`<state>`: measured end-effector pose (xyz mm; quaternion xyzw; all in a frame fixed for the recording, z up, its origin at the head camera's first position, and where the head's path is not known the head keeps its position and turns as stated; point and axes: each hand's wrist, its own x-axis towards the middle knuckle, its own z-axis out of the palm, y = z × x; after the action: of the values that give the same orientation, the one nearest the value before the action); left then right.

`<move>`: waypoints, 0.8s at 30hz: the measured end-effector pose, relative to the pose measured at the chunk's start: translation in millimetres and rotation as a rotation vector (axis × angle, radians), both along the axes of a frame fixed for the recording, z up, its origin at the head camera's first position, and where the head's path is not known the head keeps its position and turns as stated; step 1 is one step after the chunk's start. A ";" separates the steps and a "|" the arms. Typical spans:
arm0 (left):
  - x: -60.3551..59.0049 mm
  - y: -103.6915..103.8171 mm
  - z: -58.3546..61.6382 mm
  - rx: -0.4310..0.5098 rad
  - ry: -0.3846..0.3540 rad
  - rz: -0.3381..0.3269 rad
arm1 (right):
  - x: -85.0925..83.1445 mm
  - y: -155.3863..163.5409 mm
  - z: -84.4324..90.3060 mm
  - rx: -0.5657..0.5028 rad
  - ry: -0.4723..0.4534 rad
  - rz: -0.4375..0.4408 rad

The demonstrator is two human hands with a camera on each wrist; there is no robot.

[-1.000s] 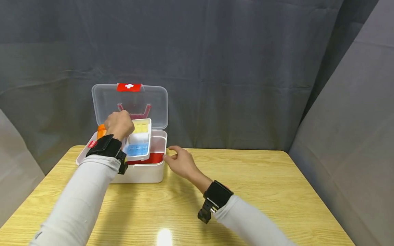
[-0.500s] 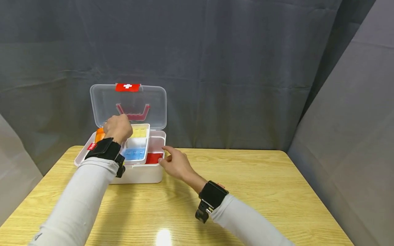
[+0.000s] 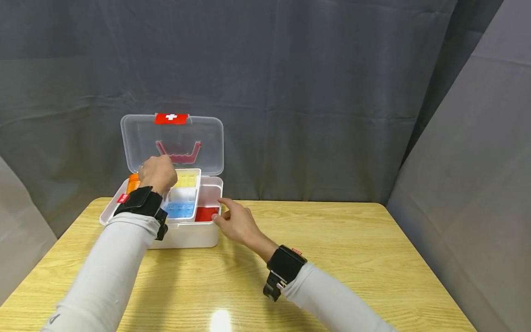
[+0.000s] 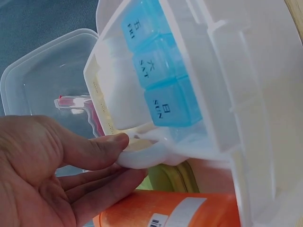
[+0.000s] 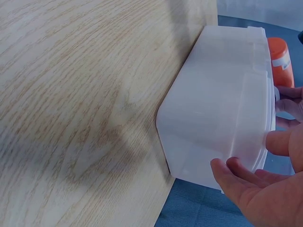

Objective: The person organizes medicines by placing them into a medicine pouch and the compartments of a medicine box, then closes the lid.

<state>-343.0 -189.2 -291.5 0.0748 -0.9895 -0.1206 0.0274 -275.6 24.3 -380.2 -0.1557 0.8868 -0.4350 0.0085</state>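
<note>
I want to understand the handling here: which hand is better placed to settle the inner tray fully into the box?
Probably the left hand: it already pinches the handle tab of the inner tray. The right hand only touches the rim of the box.

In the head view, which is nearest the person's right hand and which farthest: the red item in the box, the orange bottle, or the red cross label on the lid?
1. Red item, in the box just left of the right hand.
2. Orange bottle, at the box's far left.
3. Red cross label, atop the raised lid.
</note>
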 end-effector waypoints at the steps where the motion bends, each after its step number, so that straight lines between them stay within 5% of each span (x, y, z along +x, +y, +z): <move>1: -0.4 0.1 0.2 -0.001 -0.001 0.003 | 0.2 0.2 0.0 -0.001 -0.001 0.000; 24: -1.3 -3.4 11.8 -0.018 0.013 0.029 | 4.2 -5.2 2.7 0.014 -0.011 -0.005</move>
<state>-344.3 -192.6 -279.7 0.0878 -0.9892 -0.1118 0.0364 -271.4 19.0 -377.5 -0.1510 0.8902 -0.4296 0.0136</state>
